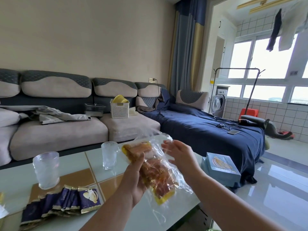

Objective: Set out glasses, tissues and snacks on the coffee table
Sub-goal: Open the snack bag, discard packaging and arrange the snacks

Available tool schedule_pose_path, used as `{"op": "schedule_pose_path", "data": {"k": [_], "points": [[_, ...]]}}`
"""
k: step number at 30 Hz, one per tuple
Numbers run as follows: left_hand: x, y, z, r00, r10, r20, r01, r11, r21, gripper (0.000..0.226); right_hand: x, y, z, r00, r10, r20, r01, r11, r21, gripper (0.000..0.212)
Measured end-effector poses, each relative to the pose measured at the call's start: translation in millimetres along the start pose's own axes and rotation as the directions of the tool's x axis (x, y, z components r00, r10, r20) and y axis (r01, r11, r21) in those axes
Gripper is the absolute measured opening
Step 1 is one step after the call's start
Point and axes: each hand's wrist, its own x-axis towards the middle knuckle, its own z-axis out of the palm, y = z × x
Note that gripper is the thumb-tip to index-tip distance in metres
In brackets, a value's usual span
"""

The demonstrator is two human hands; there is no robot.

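Observation:
My left hand (133,179) grips a clear plastic bag of orange-brown snacks (155,170) above the coffee table (80,160). My right hand (180,152) touches the bag's upper right side with its fingers spread. Two frosted glasses stand on the table: one (46,170) at the left, one (109,155) near the far edge. A row of dark blue and gold snack packets (66,201) lies near the front left. A light blue box (221,168) sits at the table's right end.
A grey sofa (58,130) runs behind the table, carrying a white basket (119,108) with a yellow bowl, a clear container (95,110) and a grey garment. A blue-covered chaise (208,130) lies to the right. Glossy floor tiles spread on the right.

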Motion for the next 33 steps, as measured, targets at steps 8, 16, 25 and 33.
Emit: {"op": "schedule_pose_path", "data": {"k": [8,16,25,33], "points": [[7,12,-26,0.997,0.078,-0.007,-0.077,0.996,0.047,0.040,24,1,-54,0.967,0.214,-0.140,-0.142,0.905,0.401,0.008],[12,31,-20,0.976,0.170,0.134,-0.185,0.977,0.105,0.037,30,-6,-104,0.969,0.221,-0.111,-0.173,0.928,0.330,0.010],[20,27,-14,0.976,0.141,0.164,-0.152,0.987,0.059,0.036,39,-40,-130,0.966,0.242,0.089,-0.241,0.970,-0.019,0.052],[16,19,-3,0.967,0.063,0.247,-0.063,0.998,-0.009,0.034,43,-48,-114,0.972,0.230,0.052,-0.201,0.923,-0.328,0.082]]}}
